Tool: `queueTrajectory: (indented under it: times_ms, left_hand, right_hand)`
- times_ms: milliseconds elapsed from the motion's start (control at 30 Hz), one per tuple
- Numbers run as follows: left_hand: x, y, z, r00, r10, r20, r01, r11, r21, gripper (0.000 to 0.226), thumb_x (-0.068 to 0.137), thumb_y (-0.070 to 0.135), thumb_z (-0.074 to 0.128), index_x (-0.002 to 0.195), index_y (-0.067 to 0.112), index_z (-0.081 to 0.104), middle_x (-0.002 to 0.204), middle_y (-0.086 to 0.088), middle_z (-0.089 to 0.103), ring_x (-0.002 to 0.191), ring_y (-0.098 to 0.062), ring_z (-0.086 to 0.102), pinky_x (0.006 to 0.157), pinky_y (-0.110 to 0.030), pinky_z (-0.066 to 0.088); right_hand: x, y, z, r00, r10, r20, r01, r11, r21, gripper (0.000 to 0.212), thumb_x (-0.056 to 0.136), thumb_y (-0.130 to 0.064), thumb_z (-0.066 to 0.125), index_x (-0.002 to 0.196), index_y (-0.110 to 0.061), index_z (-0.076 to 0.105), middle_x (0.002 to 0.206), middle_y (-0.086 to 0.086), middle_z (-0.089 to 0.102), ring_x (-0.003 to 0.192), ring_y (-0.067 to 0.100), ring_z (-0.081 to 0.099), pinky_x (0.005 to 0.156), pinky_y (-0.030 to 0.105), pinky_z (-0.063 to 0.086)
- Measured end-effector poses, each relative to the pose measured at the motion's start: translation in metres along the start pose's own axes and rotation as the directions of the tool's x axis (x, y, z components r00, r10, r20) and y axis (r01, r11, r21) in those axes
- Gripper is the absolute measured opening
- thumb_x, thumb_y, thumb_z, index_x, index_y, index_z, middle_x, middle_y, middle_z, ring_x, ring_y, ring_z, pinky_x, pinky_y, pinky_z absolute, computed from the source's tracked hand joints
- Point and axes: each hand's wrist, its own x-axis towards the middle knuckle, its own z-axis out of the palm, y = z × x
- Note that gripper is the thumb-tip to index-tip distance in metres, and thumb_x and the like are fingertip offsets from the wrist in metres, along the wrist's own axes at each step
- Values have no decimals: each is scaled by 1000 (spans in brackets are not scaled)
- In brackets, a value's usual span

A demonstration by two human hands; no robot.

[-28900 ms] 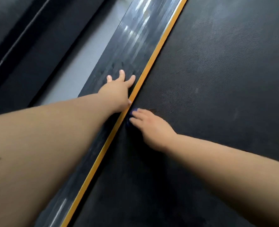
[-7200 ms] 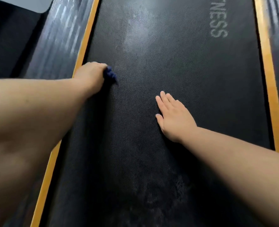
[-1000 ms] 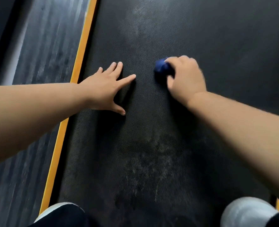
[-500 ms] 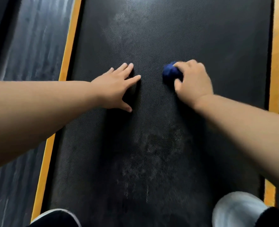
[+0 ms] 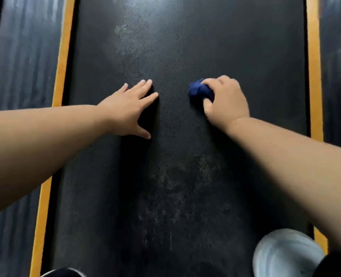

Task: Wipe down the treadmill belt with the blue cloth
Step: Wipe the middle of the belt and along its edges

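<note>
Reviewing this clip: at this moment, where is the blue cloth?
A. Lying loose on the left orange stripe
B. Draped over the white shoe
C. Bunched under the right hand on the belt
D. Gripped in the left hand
C: the blue cloth sits bunched in the curled fingers of the right hand on the treadmill belt, while the left hand lies flat and holds nothing.

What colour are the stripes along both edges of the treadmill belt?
Orange-yellow stripes, seen in the head view.
</note>
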Motion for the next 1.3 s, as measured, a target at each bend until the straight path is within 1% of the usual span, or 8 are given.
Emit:
queueTrajectory:
  times_ms: [133,300,500,767,967,1033,1200,1300]
  left_hand:
    - [10,6,-10,1000,12,8,-12,1000,-3,119,62,70,68,152,21,7,159,-9,-6,147,-25,-4,116,-48,12]
    - [22,17,-12,998,8,56,-9,1000,19,122,62,70,69,152,19,5,158,-16,-8,146,-28,-4,117,-46,12]
    - [35,33,-23,1000,27,8,-27,1000,0,119,63,73,64,152,17,10,160,0,-4,147,-23,0,117,-49,17]
    - [48,48,-22,999,13,31,-13,1000,1,118,61,70,69,152,28,7,160,-1,-6,146,-28,-3,113,-58,16]
    - [50,56,-30,997,72,11,-72,997,39,118,62,69,69,152,25,8,160,-6,-4,147,-25,-5,116,-48,8]
    - [51,63,-35,997,79,0,-79,997,25,118,61,69,70,152,24,9,160,-5,-3,147,-25,-3,116,-50,11]
    - [51,91,-38,998,50,41,-49,998,-25,116,63,65,72,152,27,9,160,-3,-5,147,-26,0,114,-53,19]
    - [51,108,-31,996,31,84,-29,999,-31,115,64,67,71,152,29,6,159,-4,-9,146,-29,-3,113,-53,17]
  right_hand:
    - [-36,-23,9,962,-246,117,244,969,29,37,69,-26,46,101,-16,62,100,11,58,93,34,52,79,44,49]
    - [-54,-6,1,650,-700,297,719,693,60,25,78,-24,58,102,-18,64,95,6,62,80,29,56,62,34,49]
    - [-15,35,-20,999,17,34,-14,996,-85,36,76,-17,55,112,-17,61,109,11,57,100,35,50,84,45,47]
    - [-98,14,0,726,-633,271,625,770,124,39,74,-29,42,104,-18,65,98,6,62,83,29,56,64,36,49]
    - [-19,76,-35,996,-46,81,54,994,-98,38,80,-20,53,118,-20,58,114,12,56,103,36,49,86,47,47]
    - [-24,76,-43,971,-154,183,182,972,-147,35,80,-18,57,115,-18,57,112,12,56,102,35,50,84,46,48]
    - [-71,75,-66,480,-653,586,793,609,30,21,81,-18,55,102,-22,59,101,5,60,88,30,58,60,39,53]
    - [-65,109,-75,749,-471,466,570,817,-89,29,81,-14,59,109,-22,61,110,5,59,96,32,55,72,43,52]
